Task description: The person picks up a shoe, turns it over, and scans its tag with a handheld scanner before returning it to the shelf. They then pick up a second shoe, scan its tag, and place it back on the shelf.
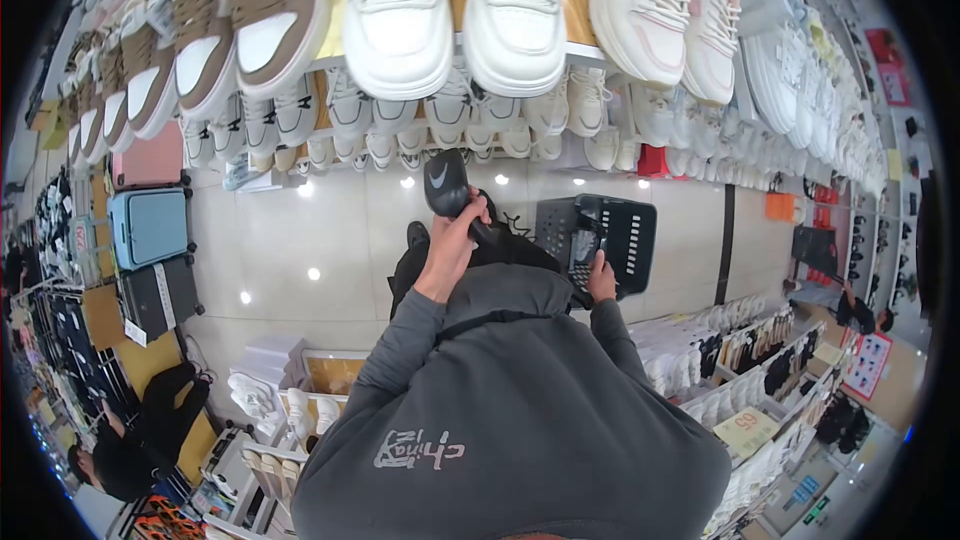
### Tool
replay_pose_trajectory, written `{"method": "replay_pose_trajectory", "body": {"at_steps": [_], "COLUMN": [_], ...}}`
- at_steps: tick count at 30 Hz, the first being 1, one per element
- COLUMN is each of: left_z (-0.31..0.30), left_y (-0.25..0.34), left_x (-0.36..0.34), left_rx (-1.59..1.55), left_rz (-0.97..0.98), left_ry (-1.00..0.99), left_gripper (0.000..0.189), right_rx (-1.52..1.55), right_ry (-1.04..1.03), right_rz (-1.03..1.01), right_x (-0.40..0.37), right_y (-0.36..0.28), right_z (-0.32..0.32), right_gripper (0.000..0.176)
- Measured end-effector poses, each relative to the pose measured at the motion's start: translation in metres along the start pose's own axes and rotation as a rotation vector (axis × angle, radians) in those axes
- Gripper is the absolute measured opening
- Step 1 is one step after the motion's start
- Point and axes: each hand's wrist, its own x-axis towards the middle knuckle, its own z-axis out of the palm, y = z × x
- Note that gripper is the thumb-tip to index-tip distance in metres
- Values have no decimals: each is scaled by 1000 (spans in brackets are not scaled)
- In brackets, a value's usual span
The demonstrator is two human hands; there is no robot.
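Observation:
A black handheld scanner [446, 183] is gripped in my left hand [456, 240], its head pointing toward the shoe shelves. My right hand [601, 277] is closed on a dark handheld device with a keypad [583, 246], held over a dark grey plastic basket [632, 246] with slotted sides. Just beyond the scanner, rows of white sneakers [400, 30] fill the shelves. Part of the device is hidden by my right hand.
Brown and white shoes [270, 20] stand on the upper left shelf. Blue [150, 228] and pink [150, 158] suitcases are at left. One person [150, 440] is at lower left, another [862, 315] at far right. Sock racks [700, 345] stand at lower right.

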Motion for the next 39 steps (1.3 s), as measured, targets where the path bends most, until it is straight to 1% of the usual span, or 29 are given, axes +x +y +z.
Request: {"method": "replay_pose_trajectory", "body": {"at_steps": [3,5,7,8,11,12,13,15,16,19,20,21,23,24,25,27,30,33,35,37,39], "left_z": [-16,-23,-32,-37,-49,-52,-55,-60,-61,-67,-68,-68,-64,-61,-60,-57,-47,-32,-21,-14,-11], "left_y": [10,18,25,27,33,36,39,43,45,43,42,41,37,34,31,25,19,15,11,5,-3], "left_x": [-4,-9,-13,-14,-17,-18,-19,-19,-18,-20,-20,-19,-16,-15,-13,-11,-8,-6,-5,-2,3], "left_rx": [-19,-26,-22,-14,1,6,6,5,9,-3,-9,-14,-51,-68,-74,-77,-11,-13,40,69,77], "left_rz": [3,-1,-6,-12,-16,-16,-22,-39,-42,-63,-73,-84,-115,-128,-138,-154,-168,-186,-162,-138,-113], "left_ry": [-9,-22,-26,-25,-43,-55,-55,-61,-71,-94,-103,-115,-116,-115,-126,-142,-168,-142,-99,-88,-113], "left_gripper": [20,20,20,20,20,20,20,20,20,19,19,19,18,18,18,19,16,19,19,20,21], "right_rx": [63,-27,-48,-28,-127,-64,-70,-83,-52,-177,-84,-111,-181,285,489,648,561,541,478,444,408], "right_ry": [-137,-62,42,6,162,94,173,337,239,459,461,478,426,230,30,-163,-179,-208,-244,-268,-293], "right_rz": [226,122,36,103,18,96,58,-10,10,-122,-132,-195,-308,-138,-126,-89,-358,-438,-521,-621,-706], "right_x": [-16,7,4,1,-8,-13,-10,-19,-29,-64,-70,-86,-93,-105,-107,-129,-144,-155,-160,-158,-153], "right_y": [-29,15,6,4,-4,-10,1,-1,-2,-3,-1,-14,-11,-37,-45,-101,-160,-214,-246,-264,-274], "right_z": [-9,11,17,15,17,13,22,34,31,46,50,47,42,36,32,22,20,11,-1,-2,2], "right_gripper": [80,83,85,86,84,80,78,73,70,70,72,66,61,48,41,40,37,36,35,36,42]}}
